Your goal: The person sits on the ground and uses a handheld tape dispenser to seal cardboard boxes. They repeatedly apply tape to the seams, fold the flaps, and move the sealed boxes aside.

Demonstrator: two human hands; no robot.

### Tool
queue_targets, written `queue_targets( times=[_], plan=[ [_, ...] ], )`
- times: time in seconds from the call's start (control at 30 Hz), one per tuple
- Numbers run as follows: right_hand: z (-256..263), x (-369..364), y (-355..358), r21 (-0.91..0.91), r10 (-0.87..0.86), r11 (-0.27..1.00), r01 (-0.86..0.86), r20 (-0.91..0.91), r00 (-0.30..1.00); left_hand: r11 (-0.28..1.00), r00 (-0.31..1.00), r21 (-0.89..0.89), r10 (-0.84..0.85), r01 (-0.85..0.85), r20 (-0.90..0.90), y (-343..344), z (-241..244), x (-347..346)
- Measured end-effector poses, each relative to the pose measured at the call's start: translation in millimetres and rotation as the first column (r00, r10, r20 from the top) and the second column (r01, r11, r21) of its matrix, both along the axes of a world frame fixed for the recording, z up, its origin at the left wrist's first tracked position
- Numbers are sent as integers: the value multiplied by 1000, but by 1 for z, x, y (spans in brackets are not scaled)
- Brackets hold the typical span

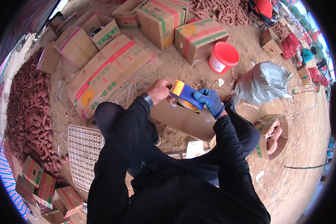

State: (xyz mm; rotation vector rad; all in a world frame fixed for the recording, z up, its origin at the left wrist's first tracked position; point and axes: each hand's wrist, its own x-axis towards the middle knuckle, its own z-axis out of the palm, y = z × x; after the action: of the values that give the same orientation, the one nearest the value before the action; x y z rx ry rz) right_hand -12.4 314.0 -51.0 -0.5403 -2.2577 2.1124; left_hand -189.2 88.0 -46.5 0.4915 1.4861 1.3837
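My right hand (211,101), in a blue knit glove, grips a blue packing-tape dispenser (188,95) with an orange roller and a roll of tape beneath. My bare left hand (160,91) is at the roller end of the dispenser, its fingers curled. Whether they pinch the tape's end is too small to tell. Below both hands, a long brown cardboard box (182,120) stands between my knees with a plain side up. To the left lies a stack of flattened printed cartons (109,75).
Sweet potatoes (30,117) lie heaped at far left, with another sweet potato pile (218,11) at the back. A red bucket (223,58), a grey woven sack (261,82) and an open carton (281,137) stand to the right. A plastic crate (84,156) lies by my left leg.
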Motion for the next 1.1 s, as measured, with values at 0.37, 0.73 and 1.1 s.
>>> queue_targets(
  times=[0.37,0.73,1.1],
  plan=[
    [-89,-48,-41,30,36,999,-43,205,978,977,971,-211,87,-39,223,-20,-154,-40],
    [-59,-117,-36,132,216,949,-285,384,898,947,881,-26,307,-320,360,-42,-173,-38],
    [-56,-68,-35,219,193,928,-303,411,891,977,961,-59,212,-204,177,-44,-171,-37]
  ],
)
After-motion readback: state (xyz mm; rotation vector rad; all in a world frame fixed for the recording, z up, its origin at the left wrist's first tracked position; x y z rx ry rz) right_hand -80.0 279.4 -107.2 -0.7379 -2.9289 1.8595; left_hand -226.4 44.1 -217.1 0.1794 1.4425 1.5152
